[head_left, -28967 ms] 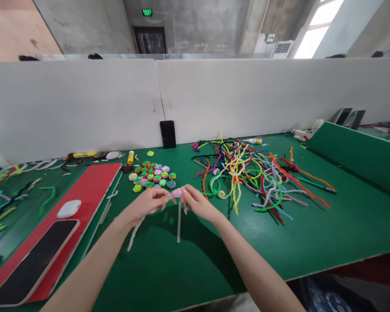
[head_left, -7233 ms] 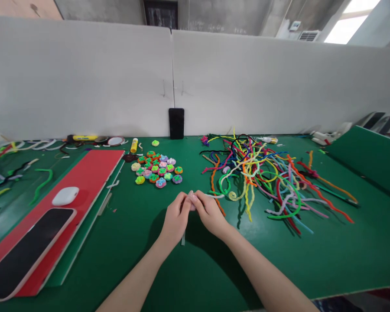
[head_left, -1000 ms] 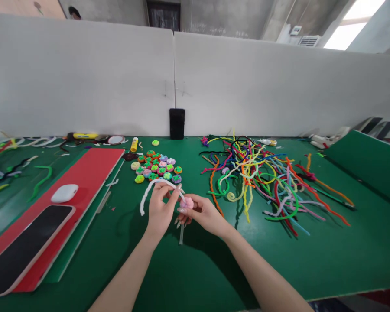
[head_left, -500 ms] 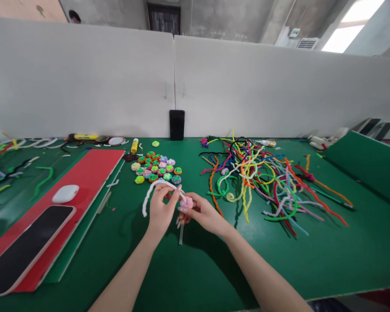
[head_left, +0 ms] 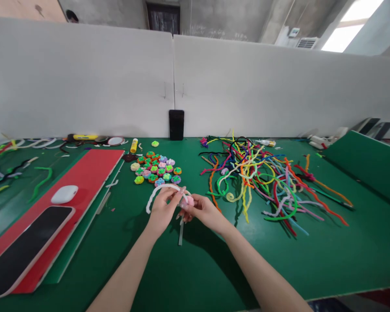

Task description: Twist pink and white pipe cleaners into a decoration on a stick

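Observation:
My left hand [head_left: 163, 208] pinches a white pipe cleaner [head_left: 151, 199], whose free end arches out to the left. Its other end runs to a small pink fuzzy flower [head_left: 188, 201] that my right hand [head_left: 205, 213] grips between thumb and fingers. Both hands are close together just above the green table, and the fingers hide part of the flower. Below them a thin pale strip [head_left: 181, 234] points downward; what it is attached to I cannot make out. Just beyond lies a cluster of finished colourful fuzzy flowers [head_left: 154, 169].
A tangle of coloured pipe cleaners [head_left: 256, 173] spreads over the right side. On the left, a red board [head_left: 94, 173] carries a phone [head_left: 29, 247] and a white earbud case [head_left: 64, 194]. A glue stick [head_left: 134, 145] and an upright black phone [head_left: 176, 125] stand near the white partition [head_left: 247, 86].
The fingers of my left hand have shifted slightly right, closer to the flower. The white pipe cleaner's free end has risen a little and curves more. My right hand keeps its grip.

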Available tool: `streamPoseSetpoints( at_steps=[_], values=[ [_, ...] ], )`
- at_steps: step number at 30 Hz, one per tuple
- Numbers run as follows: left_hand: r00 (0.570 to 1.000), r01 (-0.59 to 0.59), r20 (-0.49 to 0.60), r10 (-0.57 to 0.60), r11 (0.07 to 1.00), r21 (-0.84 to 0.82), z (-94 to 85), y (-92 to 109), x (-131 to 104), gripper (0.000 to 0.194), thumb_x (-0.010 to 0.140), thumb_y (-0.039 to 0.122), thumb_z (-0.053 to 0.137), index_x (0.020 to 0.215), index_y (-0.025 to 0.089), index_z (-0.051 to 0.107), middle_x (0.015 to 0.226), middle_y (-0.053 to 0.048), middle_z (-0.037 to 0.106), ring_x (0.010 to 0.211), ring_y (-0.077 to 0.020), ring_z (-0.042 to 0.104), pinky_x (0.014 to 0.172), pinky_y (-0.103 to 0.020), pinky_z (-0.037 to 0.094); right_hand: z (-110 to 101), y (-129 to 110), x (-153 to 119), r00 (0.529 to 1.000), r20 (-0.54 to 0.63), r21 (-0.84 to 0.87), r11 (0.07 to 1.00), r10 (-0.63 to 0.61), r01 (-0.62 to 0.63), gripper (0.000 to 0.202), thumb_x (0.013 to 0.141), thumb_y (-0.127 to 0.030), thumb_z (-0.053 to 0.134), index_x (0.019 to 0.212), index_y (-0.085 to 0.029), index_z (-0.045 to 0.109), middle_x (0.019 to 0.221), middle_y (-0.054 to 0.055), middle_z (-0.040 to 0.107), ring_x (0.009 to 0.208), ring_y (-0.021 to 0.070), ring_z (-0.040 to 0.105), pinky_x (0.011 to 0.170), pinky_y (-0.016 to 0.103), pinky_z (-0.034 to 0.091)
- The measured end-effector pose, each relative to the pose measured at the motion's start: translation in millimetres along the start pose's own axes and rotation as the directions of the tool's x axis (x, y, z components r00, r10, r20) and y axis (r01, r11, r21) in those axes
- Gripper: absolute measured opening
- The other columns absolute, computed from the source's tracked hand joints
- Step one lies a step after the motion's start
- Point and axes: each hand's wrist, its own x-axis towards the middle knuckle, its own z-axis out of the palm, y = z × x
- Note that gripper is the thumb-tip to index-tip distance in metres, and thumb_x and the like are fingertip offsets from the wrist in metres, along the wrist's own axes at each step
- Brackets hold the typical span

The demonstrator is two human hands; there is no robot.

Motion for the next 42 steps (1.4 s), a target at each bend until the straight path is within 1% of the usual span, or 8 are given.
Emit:
streamPoseSetpoints(
  at_steps=[5,15,20,24,28,33,37,42],
  values=[
    [0.971,0.084,0.231,-0.069,0.995,-0.053,-5.9,9,1,0.030,0.081,0.038,0.044,0.070,0.018,0.063,0.075,-0.002,0.056,0.070,-0.0129,0.052,0.067,-0.024,0.042,-3,-1,-1,0.996,0.016,0.025,0.996,0.089,-0.090,0.038,0.066,-0.046,0.063,0.080,-0.013,0.053,0.062,0.000,0.060,0.047,0.0091,0.056,0.047,0.020,0.043],
    [0.942,0.037,0.327,-0.073,0.993,0.113,-13.7,13,2,0.033,0.081,0.042,0.039,0.063,0.019,0.055,0.063,0.002,0.049,0.056,-0.0114,0.045,0.052,-0.021,0.035,-17,-22,-12,0.947,0.274,0.049,0.981,0.168,-0.189,0.038,0.069,-0.044,0.062,0.090,-0.013,0.057,0.062,-0.004,0.045,0.049,0.0051,0.039,0.050,0.019,0.038],
    [0.911,-0.031,0.409,-0.051,0.981,0.191,-12.8,9,-2,0.033,0.082,0.039,0.035,0.067,0.020,0.058,0.061,0.001,0.055,0.057,-0.0127,0.048,0.053,-0.021,0.036,-12,-11,-8,0.990,0.130,-0.213,0.976,0.062,-0.033,0.038,0.071,-0.052,0.056,0.079,-0.015,0.054,0.057,-0.006,0.036,0.047,0.0057,0.031,0.045,0.019,0.034],
    [0.881,-0.192,0.471,0.049,0.946,0.261,-8.0,5,-7,0.026,0.080,0.031,0.040,0.078,0.021,0.064,0.072,-0.002,0.062,0.068,-0.0159,0.055,0.062,-0.023,0.040,-9,3,-3,0.993,0.042,-0.507,0.854,-0.107,0.114,0.035,0.069,-0.049,0.058,0.071,-0.015,0.057,0.062,-0.003,0.045,0.055,0.0083,0.038,0.050,0.020,0.034],
    [0.884,-0.248,0.459,0.083,0.917,0.312,-2.3,6,-10,0.025,0.081,0.028,0.040,0.082,0.023,0.064,0.078,-0.004,0.063,0.073,-0.0171,0.056,0.067,-0.026,0.041,-8,6,-1,0.977,-0.101,-0.595,0.798,-0.190,0.094,0.046,0.083,-0.052,0.034,0.063,-0.017,0.056,0.061,-0.001,0.048,0.059,0.0114,0.044,0.058,0.024,0.037],
    [0.920,-0.080,0.391,-0.018,0.969,0.232,0.4,10,-9,0.018,0.074,0.037,0.052,0.074,0.021,0.061,0.067,0.000,0.057,0.054,-0.0124,0.049,0.049,-0.022,0.040,-6,6,0,0.961,-0.250,-0.386,0.922,-0.120,0.014,0.055,0.085,-0.054,0.023,0.075,-0.018,0.063,0.059,0.000,0.054,0.061,0.0141,0.052,0.063,0.026,0.041],
    [0.918,0.125,0.373,-0.131,0.991,0.040,0.7,12,-7,0.025,0.072,0.043,0.052,0.071,0.018,0.059,0.062,0.000,0.055,0.052,-0.0122,0.050,0.047,-0.022,0.044,-3,8,1,0.938,-0.301,-0.353,0.934,-0.170,0.055,0.052,0.084,-0.055,0.027,0.085,-0.018,0.064,0.060,0.001,0.055,0.066,0.0162,0.053,0.068,0.028,0.041],
    [0.936,0.243,0.285,-0.206,0.965,-0.101,8.5,9,-8,0.027,0.069,0.043,0.056,0.070,0.016,0.058,0.059,0.000,0.056,0.051,-0.0119,0.051,0.048,-0.023,0.045,-2,14,3,0.937,-0.314,-0.258,0.964,-0.151,0.069,0.054,0.084,-0.056,0.022,0.092,-0.020,0.062,0.066,0.003,0.057,0.071,0.0186,0.054,0.067,0.029,0.041]
  ],
)
